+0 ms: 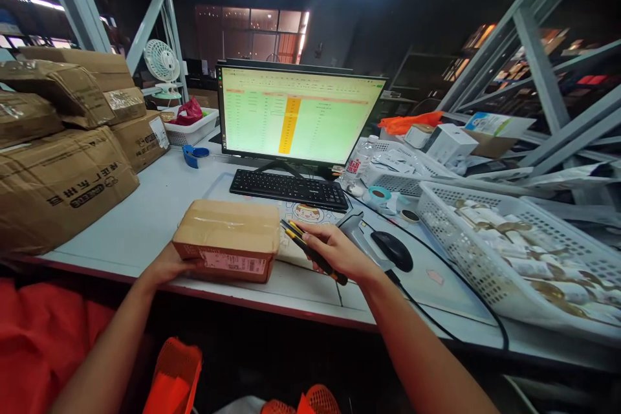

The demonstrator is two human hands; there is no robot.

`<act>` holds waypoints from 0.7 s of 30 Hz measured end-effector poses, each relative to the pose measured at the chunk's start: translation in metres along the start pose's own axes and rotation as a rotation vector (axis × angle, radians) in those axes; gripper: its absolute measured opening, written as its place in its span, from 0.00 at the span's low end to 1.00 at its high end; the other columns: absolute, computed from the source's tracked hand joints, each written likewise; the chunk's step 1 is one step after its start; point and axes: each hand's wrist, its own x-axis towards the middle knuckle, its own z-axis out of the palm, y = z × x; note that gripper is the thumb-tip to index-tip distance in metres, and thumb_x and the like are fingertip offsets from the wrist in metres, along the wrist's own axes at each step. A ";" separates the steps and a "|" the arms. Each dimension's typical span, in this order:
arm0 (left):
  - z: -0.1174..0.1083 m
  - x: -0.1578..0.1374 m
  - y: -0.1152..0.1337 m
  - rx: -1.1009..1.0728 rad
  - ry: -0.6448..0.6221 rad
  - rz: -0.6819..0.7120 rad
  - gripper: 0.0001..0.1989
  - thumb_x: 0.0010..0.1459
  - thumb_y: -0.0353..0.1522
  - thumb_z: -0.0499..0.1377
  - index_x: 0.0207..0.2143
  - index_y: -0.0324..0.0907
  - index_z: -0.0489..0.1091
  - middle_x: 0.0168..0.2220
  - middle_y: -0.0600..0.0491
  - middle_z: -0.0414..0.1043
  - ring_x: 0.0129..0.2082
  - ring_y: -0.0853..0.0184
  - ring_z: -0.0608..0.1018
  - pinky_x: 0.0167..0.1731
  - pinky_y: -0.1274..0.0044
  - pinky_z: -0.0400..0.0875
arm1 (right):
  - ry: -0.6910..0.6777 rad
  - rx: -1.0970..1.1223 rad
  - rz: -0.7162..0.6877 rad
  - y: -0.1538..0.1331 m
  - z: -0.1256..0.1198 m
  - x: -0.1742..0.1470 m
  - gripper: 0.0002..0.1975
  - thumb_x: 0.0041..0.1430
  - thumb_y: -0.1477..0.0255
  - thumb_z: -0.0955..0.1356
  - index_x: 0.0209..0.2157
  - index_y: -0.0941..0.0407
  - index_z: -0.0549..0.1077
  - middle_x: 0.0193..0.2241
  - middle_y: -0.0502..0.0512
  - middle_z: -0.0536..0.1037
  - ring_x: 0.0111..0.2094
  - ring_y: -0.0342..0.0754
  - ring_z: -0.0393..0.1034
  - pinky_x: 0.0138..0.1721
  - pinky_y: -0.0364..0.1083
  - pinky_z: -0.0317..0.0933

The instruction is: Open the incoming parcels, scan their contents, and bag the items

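Observation:
A taped cardboard box (pixel 228 226) with a printed label on its front side sits near the front edge of the desk. My left hand (pixel 167 265) grips its lower left corner, and some of the fingers are hidden by the box. In my right hand (pixel 332 249) is a black and yellow utility knife (pixel 310 247), its tip pointing at the box's right side. The knife is close beside the box; I cannot tell whether it touches. Just behind lies a black keyboard (pixel 288 189), and right of my right hand are a barcode scanner (pixel 361 236) and a black mouse (pixel 392 250).
Large cartons (pixel 68 174) are stacked on the left. A lit monitor (pixel 301 116) stands at the back. To the right, a white basket (pixel 436 226) holds several white rolled packets. A blue tape dispenser (pixel 196 155) lies back left, and cables cross the right side.

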 end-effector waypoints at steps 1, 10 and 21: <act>0.001 -0.002 0.000 0.002 0.010 0.011 0.44 0.35 0.54 0.75 0.54 0.42 0.75 0.47 0.42 0.81 0.62 0.42 0.73 0.68 0.50 0.56 | -0.007 0.000 -0.004 0.002 0.000 -0.003 0.32 0.66 0.57 0.66 0.67 0.56 0.67 0.24 0.47 0.69 0.20 0.40 0.66 0.21 0.40 0.65; 0.014 -0.011 -0.007 -0.089 0.103 -0.002 0.50 0.38 0.52 0.75 0.60 0.39 0.67 0.53 0.39 0.76 0.63 0.43 0.71 0.65 0.51 0.63 | -0.055 -0.060 -0.013 0.006 0.001 -0.027 0.32 0.66 0.52 0.67 0.65 0.55 0.70 0.23 0.47 0.70 0.20 0.41 0.67 0.20 0.40 0.61; 0.025 -0.015 -0.004 -0.080 0.191 0.008 0.48 0.42 0.50 0.74 0.60 0.39 0.62 0.59 0.39 0.70 0.63 0.45 0.71 0.64 0.53 0.63 | 0.032 0.524 -0.170 -0.041 0.042 -0.060 0.42 0.50 0.42 0.75 0.56 0.55 0.67 0.29 0.46 0.68 0.23 0.41 0.67 0.22 0.41 0.68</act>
